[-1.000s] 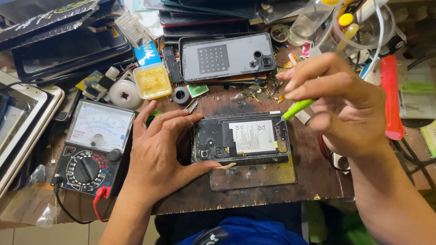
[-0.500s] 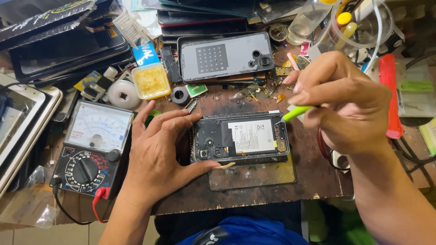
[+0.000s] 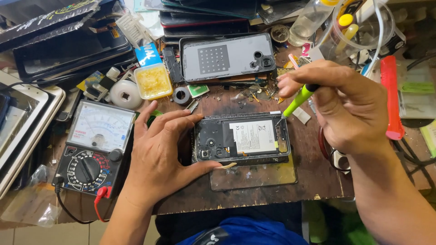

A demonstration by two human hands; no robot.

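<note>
The left hand (image 3: 159,154) is half open, fingers spread and curved around the left end of the opened phone (image 3: 241,138), thumb pressing its near edge and fingertips on the far edge. The phone lies back-up on a glass plate (image 3: 254,174) at the middle of the bench (image 3: 318,172). The right hand (image 3: 349,109) is closed on a green screwdriver (image 3: 297,100), pinched between thumb and fingers, its tip at the phone's top right corner. 1 meter (image 3: 93,147) sits just left of the left hand.

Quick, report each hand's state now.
Left hand: open, fingers bracing the opened phone.
Right hand: closed on the green screwdriver.
</note>
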